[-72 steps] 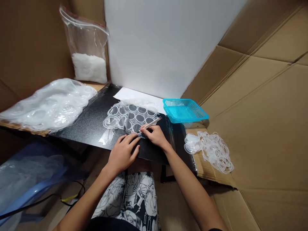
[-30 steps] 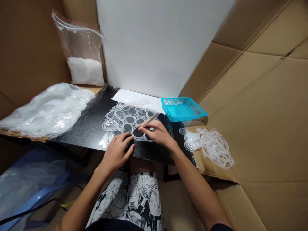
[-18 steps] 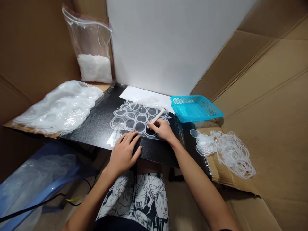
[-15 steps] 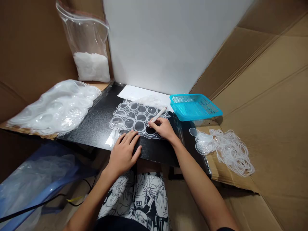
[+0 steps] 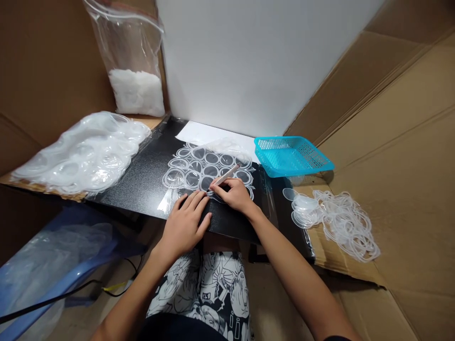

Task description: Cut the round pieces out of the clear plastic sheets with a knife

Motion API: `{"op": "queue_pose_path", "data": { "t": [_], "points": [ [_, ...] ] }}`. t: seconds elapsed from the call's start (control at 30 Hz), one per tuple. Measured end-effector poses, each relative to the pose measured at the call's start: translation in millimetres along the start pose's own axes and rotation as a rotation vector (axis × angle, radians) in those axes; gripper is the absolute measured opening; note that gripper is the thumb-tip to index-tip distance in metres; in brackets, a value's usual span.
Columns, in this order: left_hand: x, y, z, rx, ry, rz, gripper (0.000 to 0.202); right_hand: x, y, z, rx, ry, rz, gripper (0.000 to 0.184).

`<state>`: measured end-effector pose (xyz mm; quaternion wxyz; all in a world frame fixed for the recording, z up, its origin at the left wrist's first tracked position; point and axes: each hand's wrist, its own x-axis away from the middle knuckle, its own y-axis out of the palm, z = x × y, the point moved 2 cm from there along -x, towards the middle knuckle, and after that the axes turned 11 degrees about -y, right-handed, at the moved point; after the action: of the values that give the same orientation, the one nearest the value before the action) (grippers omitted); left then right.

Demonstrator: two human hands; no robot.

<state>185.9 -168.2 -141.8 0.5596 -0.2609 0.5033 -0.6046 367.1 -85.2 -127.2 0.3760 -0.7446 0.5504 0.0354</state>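
A clear plastic sheet of joined rings (image 5: 208, 166) lies on the black board (image 5: 147, 176). My right hand (image 5: 232, 195) is closed on a thin white pen-like tool (image 5: 226, 174), its tip down on the sheet's near edge. My left hand (image 5: 185, 223) lies flat with fingers stretched out, pressing the sheet's near edge against the board, just left of the right hand.
A blue mesh basket (image 5: 292, 155) stands at the board's right. Loose clear rings and discs (image 5: 334, 221) lie on cardboard to the right. A heap of clear sheets (image 5: 83, 154) sits at the left, a zip bag of white bits (image 5: 132, 71) behind. White paper (image 5: 213, 134) lies under the sheet.
My right hand with the tool has drawn back from the middle of the ring sheet to its near edge, close to my left hand. The left hand stays flat.
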Motion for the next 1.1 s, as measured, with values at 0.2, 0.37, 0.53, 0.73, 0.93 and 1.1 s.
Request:
{"op": "queue_pose_path", "data": {
  "t": [0.2, 0.37, 0.53, 0.73, 0.93, 1.1],
  "points": [
    [0.7, 0.3, -1.2, -0.012, 0.007, -0.015, 0.042, 0.5, -0.3, 1.5, 0.011, 0.003, 0.015, 0.020],
    [-3.9, 0.7, -1.1, 0.022, -0.003, -0.024, 0.042, 1.9, 2.1, 1.4, 0.174, -0.163, -0.103, 0.023],
    [-13.3, -1.2, -2.0, 0.057, -0.010, -0.045, 0.040, 4.8, 9.3, -6.5, 0.579, -0.398, -0.221, 0.026],
    [-8.4, -3.3, -5.2, 0.092, 0.038, -0.069, 0.031, -1.9, -26.4, -0.9, 0.849, -0.289, 0.141, 0.030],
    [-1.4, -7.4, -8.8, 0.199, 0.047, -0.069, 0.026, 30.2, -111.9, -9.8, 0.971, -0.046, 0.674, 0.041],
    [-1.8, -21.2, -25.3, 0.624, 0.011, -0.001, 0.015, 128.1, -174.3, -31.6, 0.987, 0.165, 0.456, 0.044]
  ]
}}
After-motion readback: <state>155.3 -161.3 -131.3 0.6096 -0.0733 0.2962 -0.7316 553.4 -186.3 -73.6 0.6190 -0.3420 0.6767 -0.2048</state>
